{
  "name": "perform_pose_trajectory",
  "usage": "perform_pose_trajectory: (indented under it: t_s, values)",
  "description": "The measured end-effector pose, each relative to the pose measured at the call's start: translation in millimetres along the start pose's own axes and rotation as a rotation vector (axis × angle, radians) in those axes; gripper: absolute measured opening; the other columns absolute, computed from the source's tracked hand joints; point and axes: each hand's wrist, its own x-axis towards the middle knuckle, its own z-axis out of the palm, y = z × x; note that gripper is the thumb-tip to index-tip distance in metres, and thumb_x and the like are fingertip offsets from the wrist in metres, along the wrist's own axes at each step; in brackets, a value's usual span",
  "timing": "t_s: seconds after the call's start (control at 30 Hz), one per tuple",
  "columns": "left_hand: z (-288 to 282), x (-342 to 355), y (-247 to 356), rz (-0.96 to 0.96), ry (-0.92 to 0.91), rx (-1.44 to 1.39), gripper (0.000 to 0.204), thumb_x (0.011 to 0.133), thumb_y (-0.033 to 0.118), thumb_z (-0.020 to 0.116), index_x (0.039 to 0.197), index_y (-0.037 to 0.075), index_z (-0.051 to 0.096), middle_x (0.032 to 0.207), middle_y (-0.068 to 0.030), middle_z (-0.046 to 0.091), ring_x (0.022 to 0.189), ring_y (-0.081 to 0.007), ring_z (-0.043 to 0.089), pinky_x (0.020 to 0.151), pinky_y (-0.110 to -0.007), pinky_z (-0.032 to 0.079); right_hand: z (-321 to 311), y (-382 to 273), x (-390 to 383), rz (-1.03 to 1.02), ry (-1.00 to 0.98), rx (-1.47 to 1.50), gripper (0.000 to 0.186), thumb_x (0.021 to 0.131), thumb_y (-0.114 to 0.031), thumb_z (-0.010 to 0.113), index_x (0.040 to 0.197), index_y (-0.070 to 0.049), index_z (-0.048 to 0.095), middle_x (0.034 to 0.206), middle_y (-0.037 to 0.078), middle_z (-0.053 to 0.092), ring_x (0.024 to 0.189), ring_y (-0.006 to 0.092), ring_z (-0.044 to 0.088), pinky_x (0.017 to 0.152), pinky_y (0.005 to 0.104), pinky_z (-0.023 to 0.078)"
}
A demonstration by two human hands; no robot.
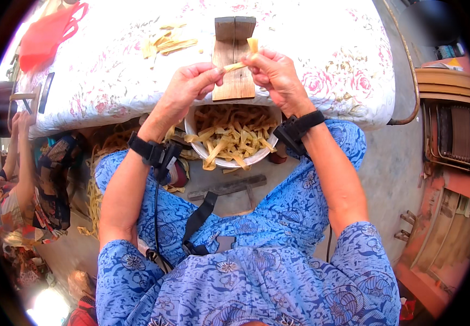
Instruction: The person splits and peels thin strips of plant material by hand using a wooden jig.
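Note:
Between my two hands a pale yellow, flat strip, like a dried leaf strip, is stretched above a wooden board. My left hand pinches its left end with thumb and fingers. Its other end is gripped by my right hand, where a short folded tip stands up past the fingers. The wooden board has a dark upright block at its far end and lies on the cloth-covered table. Just below its near edge, a white basin holds many similar strips, yellowish on top and browner behind.
A small pile of yellow strips lies on the flowered tablecloth. At the far left is a red bag. Another person's hands work at the table's left corner. Wooden furniture stands on the right.

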Motion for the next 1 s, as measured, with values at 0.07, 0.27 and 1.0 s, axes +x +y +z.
perform_pose_trajectory:
  t_s: [0.07,0.27,1.0]
  values:
    - [-6,17,6,0.049,0.024,0.147,0.021,0.089,0.023,0.051,0.08,0.005,0.058,0.062,0.0078,0.043,0.051,-0.0005,0.03,0.046,-0.016,0.024,-3,-4,12,-0.04,0.037,-0.002,0.012,0.077,-0.007,0.065,0.069,-0.002,0.059,0.06,-0.001,0.051,0.046,0.0019,0.038,0.04,0.0151,0.027]
    - [-23,62,-7,0.264,0.155,0.444,0.018,0.089,0.014,0.048,0.082,0.002,0.059,0.063,0.005,0.048,0.057,-0.0019,0.041,0.052,-0.016,0.034,-9,9,50,-0.171,0.182,-0.167,0.014,0.076,-0.012,0.067,0.074,-0.002,0.058,0.058,0.001,0.055,0.047,0.0043,0.048,0.042,0.0166,0.036]
    - [1,-9,-17,0.212,-0.085,0.378,0.014,0.089,0.007,0.046,0.098,0.0,0.056,0.074,-0.0012,0.06,0.064,-0.0074,0.055,0.062,-0.02,0.046,-17,-9,-17,-0.318,-0.181,-0.78,0.014,0.084,-0.013,0.059,0.087,0.0,0.062,0.074,0.0,0.06,0.067,0.0061,0.053,0.062,0.0206,0.045]
